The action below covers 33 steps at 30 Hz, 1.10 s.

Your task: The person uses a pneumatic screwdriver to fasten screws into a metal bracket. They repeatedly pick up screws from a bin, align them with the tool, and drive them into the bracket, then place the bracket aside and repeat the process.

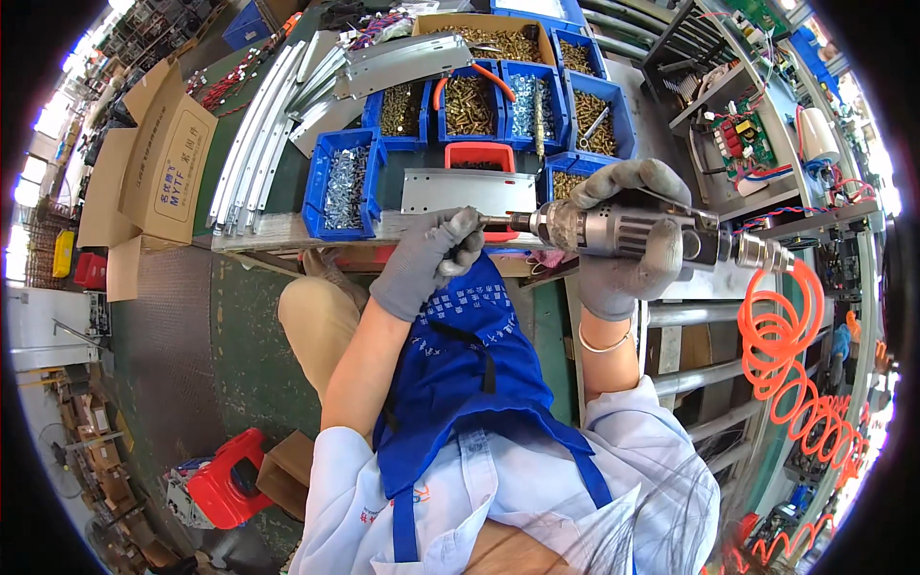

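My right hand (628, 273), in a grey glove, is wrapped round a silver air screwdriver (613, 230) held level above the bench's near edge. Its bit points left. A coiled orange air hose (781, 331) runs from its back end. My left hand (431, 257), also gloved, is closed with thumb and fingertips pinched at the bit's tip; whatever is between them is too small to make out. Just beyond the bit lies a flat metal plate (467, 192) with small holes. Behind that plate, a red bin (479, 151) is partly covered.
Blue bins of screws (343, 182) and brass fasteners (470, 105) line the bench. Red-handled pliers (439, 94) rest across them. Long metal strips (254, 153) and a cardboard box (158, 163) are at left. A metal chassis with a circuit board (743, 139) stands at right, beside rollers (695, 377).
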### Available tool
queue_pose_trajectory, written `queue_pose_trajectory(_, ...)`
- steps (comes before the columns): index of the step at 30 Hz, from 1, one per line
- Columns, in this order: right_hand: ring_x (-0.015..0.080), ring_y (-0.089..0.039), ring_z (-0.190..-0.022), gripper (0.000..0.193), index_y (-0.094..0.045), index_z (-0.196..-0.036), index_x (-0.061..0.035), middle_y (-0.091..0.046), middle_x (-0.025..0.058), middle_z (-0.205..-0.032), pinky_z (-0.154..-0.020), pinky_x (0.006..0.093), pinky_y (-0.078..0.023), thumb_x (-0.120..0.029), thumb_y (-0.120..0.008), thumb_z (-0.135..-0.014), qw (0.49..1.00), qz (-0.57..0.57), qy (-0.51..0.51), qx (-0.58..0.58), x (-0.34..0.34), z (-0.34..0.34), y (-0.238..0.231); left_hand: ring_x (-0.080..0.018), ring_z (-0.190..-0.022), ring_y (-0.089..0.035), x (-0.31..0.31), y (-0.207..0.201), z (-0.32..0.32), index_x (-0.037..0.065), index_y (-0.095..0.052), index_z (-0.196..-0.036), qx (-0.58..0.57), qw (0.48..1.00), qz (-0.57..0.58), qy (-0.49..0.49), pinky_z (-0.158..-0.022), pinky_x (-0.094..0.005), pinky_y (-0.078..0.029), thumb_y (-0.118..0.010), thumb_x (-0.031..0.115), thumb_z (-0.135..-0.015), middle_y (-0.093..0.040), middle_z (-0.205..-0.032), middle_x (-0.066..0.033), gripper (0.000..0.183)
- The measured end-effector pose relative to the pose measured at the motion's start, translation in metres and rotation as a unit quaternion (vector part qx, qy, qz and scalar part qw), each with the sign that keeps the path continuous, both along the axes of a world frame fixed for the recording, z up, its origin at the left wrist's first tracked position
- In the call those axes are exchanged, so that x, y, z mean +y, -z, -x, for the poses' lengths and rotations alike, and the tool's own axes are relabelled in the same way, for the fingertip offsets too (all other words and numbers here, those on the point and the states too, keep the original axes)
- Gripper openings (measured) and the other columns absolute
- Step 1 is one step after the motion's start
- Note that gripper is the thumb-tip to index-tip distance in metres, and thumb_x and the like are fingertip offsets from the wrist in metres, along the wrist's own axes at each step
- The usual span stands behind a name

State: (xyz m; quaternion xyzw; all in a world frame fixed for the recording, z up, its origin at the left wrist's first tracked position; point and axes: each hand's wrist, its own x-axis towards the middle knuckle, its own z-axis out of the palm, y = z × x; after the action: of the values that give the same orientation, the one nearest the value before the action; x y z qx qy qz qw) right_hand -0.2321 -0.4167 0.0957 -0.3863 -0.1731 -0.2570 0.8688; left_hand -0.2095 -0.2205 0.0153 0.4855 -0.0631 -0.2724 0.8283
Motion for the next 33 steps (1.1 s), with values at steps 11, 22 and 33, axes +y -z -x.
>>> queue_pose_trajectory(11,0.0234,-0.057,-0.083,0.038,-0.054,-0.114,-0.0015,-0.057,0.0123,-0.097,-0.073,0.0401,-0.050,-0.031,-0.047,-0.092,0.994,-0.018,0.083,0.065,0.006,-0.041,0.020,-0.0049,-0.054,-0.047,-0.022,-0.005,-0.007,-0.001,-0.065,-0.098,-0.057,0.962,-0.186,-0.191,-0.047,-0.0187,-0.038,-0.063,0.027,-0.091,-0.058,-0.067,-0.0009,0.028)
queue_pose_trajectory(22,0.0183,-0.062,-0.074,0.024,-0.053,-0.109,0.0015,-0.060,0.0116,-0.090,-0.068,0.0351,-0.056,-0.010,-0.051,-0.087,0.988,0.080,0.083,0.107,0.017,-0.069,0.035,-0.0042,-0.053,-0.042,0.010,0.025,0.004,0.001,-0.067,-0.099,-0.181,0.871,-0.307,-0.338,-0.046,-0.0208,-0.032,-0.060,0.023,-0.091,-0.050,-0.065,0.0026,0.025)
queue_pose_trajectory(33,0.0190,-0.063,-0.070,0.023,-0.055,-0.108,0.0018,-0.062,0.0119,-0.087,-0.065,0.0335,-0.055,-0.006,-0.050,-0.087,0.989,0.115,0.033,0.088,0.048,-0.083,0.031,-0.0179,-0.056,-0.048,0.009,0.062,-0.008,-0.001,-0.056,-0.079,-0.202,0.845,-0.360,-0.342,-0.054,-0.0350,-0.040,-0.058,0.031,-0.092,-0.052,-0.061,-0.0073,0.035)
